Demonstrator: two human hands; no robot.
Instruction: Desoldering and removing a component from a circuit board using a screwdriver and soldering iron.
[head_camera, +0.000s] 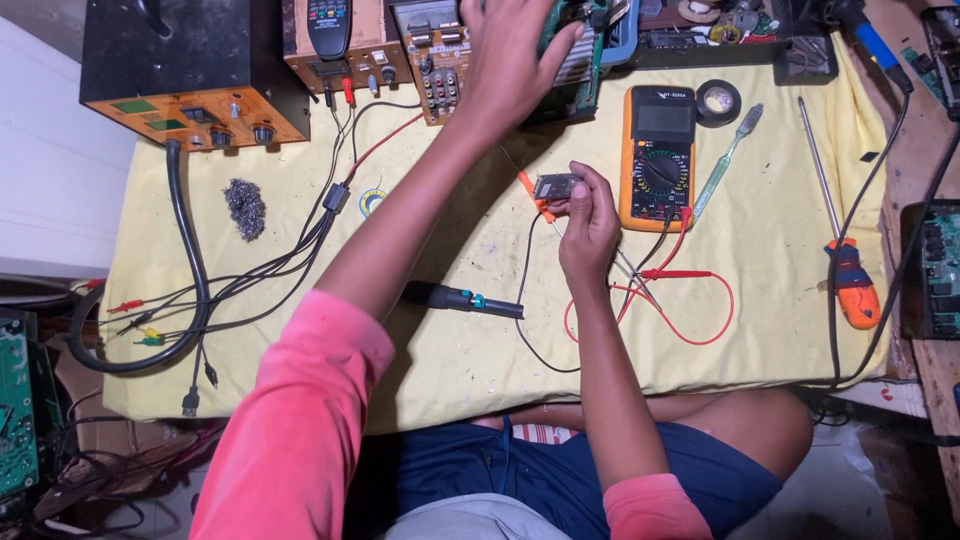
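Pinching a small dark rectangular component (556, 186) between thumb and fingertips, the right hand (588, 225) hovers just above the tabletop (780, 300), with an orange-handled probe (534, 193) lying against the same fingers. The left hand (510, 55) reaches far forward, fingers spread and laid flat over a green circuit board (575, 60) with a ribbed metal edge; whether it grips the board I cannot tell.

Just right of the right hand sits a multimeter (658, 155) — orange rubber shell, grey screen, round dial — with a thin red lead (690, 300) looping from it over the cloth. Beyond that lie a roll of black tape (718, 100), a pale green toothbrush (725, 160) and a long screwdriver (840, 240) with an orange and blue handle. Near the right forearm rests a black soldering iron (460, 298) with a teal collar.

Left of the left arm, a bundle of black cables (280, 260) fans out from an orange-faced black box (195, 70), beside a tangled wad of grey wire wool (245, 207). A wrinkled, stained yellow cloth covers the tabletop — loose circuit boards crowd the floor on both sides.
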